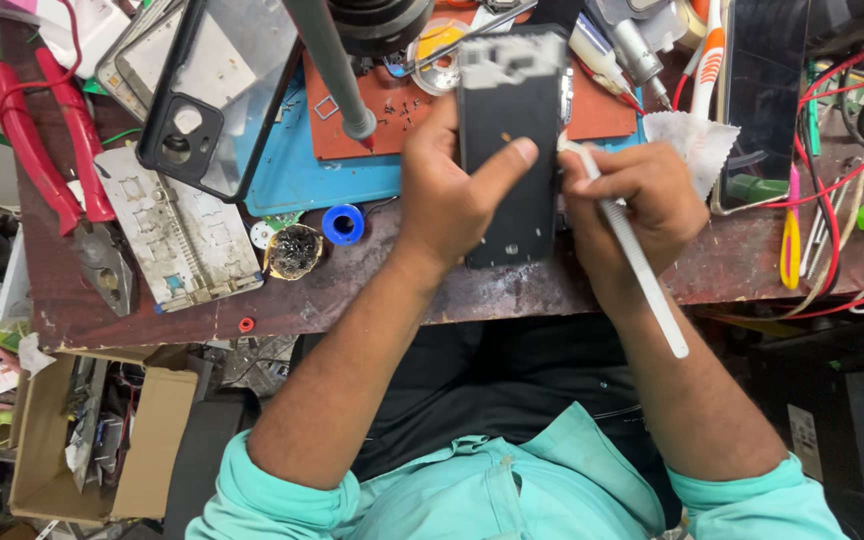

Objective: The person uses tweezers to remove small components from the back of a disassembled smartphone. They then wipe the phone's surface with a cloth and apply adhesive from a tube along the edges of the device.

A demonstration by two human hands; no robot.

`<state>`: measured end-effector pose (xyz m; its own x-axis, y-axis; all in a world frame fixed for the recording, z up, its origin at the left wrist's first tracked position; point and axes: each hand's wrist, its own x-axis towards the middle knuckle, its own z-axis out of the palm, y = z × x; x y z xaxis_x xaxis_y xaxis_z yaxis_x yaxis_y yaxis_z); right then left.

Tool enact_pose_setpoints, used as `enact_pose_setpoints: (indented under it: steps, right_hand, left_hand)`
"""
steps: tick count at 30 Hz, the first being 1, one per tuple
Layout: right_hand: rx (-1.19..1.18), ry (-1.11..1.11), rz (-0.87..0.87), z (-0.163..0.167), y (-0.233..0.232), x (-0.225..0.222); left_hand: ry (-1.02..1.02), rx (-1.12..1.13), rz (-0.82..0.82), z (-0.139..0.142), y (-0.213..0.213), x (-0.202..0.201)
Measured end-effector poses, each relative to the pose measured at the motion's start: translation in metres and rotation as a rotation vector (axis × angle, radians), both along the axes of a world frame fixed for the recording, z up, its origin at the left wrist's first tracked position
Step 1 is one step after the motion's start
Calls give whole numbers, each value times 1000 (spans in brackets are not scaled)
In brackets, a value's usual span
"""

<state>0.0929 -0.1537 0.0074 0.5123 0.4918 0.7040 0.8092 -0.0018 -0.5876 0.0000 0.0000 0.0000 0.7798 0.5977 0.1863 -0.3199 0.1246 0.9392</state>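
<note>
My left hand [449, 190] grips a black phone body [508, 150] upright over the bench, thumb pressed across its face. My right hand [632, 205] holds a thin white tool [640, 262] like a pen, its tip at the phone's right edge and its long handle pointing back toward me. Both hands hover above the worn wooden workbench [372, 285], near its front edge.
A blue mat [297, 175] and a red mat [392, 115] lie behind the phone. At the left are a clear phone case [222, 90], a metal phone frame [177, 235], red-handled pliers [47, 150], a blue spool [343, 224]. Red wires [837, 180] crowd the right. A cardboard box [102, 440] sits below.
</note>
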Motion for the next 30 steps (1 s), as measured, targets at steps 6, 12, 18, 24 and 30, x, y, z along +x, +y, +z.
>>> enact_pose_setpoints:
  steps: [6,12,18,24,30]
  right_hand:
    - [189,277,2,-8,0,13]
    - [209,464,168,-10,-4,2]
    - [94,365,154,-9,-5,4]
    - [91,396,141,-9,-5,3]
    - [84,369,155,-8,-5,5]
  left_hand:
    - [-33,-12,-162,13,-7,0]
    - [-55,-47,54,16,-5,-1]
    - [-90,-73,106,11,-5,0]
    - [-90,-89,116,13,-6,0]
    - [-111,-102,91,13,-6,0]
